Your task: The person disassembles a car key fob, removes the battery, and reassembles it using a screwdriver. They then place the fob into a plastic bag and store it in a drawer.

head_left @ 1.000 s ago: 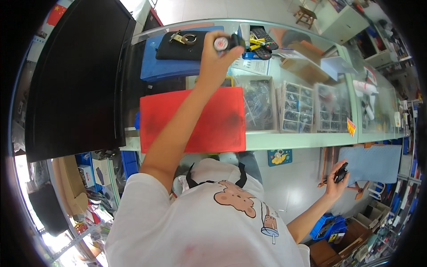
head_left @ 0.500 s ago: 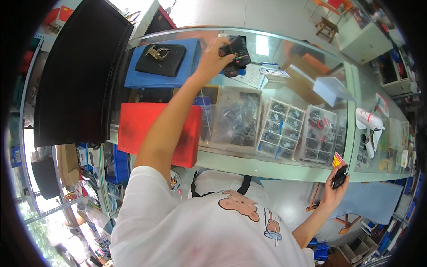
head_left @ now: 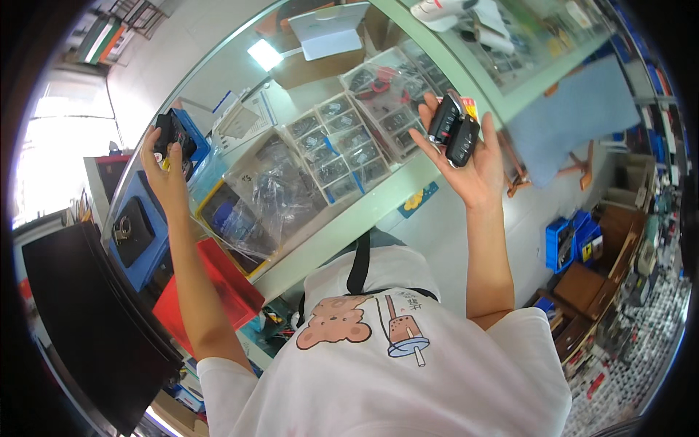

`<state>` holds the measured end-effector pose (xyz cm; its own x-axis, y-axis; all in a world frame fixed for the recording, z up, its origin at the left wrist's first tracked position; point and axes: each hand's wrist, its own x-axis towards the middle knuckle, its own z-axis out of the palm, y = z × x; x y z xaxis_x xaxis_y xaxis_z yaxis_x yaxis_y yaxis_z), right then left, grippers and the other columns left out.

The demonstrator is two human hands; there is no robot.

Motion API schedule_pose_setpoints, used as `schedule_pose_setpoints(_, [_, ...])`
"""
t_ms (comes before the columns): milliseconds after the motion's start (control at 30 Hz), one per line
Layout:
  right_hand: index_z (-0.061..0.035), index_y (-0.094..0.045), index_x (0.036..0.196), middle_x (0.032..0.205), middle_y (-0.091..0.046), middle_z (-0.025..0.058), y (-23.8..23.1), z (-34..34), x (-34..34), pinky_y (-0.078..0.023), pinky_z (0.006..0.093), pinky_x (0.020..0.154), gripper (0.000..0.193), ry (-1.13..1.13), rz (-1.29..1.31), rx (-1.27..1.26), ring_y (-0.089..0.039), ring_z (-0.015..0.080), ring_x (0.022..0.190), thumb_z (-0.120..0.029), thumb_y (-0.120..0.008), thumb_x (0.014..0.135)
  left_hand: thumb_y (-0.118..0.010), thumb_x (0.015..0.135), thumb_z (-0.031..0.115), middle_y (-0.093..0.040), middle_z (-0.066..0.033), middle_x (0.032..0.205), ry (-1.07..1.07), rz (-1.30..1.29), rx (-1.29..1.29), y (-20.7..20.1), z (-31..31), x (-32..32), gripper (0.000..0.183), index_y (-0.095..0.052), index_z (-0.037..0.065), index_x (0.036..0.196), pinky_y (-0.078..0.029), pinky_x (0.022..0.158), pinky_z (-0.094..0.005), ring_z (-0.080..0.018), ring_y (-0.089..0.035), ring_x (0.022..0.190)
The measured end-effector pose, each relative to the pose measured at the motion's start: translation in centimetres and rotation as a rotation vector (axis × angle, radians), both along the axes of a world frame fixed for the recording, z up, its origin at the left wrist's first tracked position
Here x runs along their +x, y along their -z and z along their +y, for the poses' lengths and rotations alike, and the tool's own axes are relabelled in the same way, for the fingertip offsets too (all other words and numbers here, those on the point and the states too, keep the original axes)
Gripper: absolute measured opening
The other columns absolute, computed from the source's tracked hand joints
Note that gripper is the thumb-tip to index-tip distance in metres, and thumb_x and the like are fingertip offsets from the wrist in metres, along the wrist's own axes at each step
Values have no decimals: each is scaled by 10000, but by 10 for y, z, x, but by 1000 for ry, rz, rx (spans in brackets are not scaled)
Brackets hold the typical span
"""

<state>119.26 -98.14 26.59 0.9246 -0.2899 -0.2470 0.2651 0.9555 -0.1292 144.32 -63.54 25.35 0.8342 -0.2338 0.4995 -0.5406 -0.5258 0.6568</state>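
Palm up, my right hand holds two black car key fobs over the counter's front edge, fingers partly spread. One key fob has a silvery edge; the other key fob lies beside it, nearer the palm. A small red and yellow card shows behind them. At the far left of the counter, my left hand has its fingers and thumb around a black blocky object. That object is at a blue tray with other dark items, and its kind cannot be made out.
Under the glass counter lie clear compartment boxes of key fobs and a bag-filled bin. A red case, a blue case with a black pouch, and a large black screen stand left.
My view has turned to the right. My right hand has risen and opened palm up, showing two key fobs instead of one dark shape. My left hand stays at the dark items.
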Motion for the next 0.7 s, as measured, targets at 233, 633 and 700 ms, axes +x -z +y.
schedule_pose_setpoints(233, [-114,-408,1308,1333,-389,218,-7,37,-39,-234,590,1038,508,159,55,-20,-370,362,1234,-454,-291,949,-582,797,36,-554,-110,1168,362,-85,-34,-10,-64,-81,289,-558,14,1084,-357,959,-327,-232,-492,1115])
schedule_pose_setpoints(633, [-100,-368,1322,1356,-409,101,4,119,-85,-354,467,976,453,328,193,-100,-441,220,1173,-375,-319,965,-636,810,144,-612,-101,832,894,766,61,-5,-167,-230,363,-490,-26,1096,-473,589,-284,-153,-603,729])
schedule_pose_setpoints(700, [-102,-362,1323,1354,-415,98,23,116,-97,-332,480,986,457,341,69,-51,-428,218,1202,-382,-310,965,-613,833,165,-610,-84,847,974,924,-154,12,-169,-235,338,-495,-18,1091,-487,554,-262,-144,-603,707])
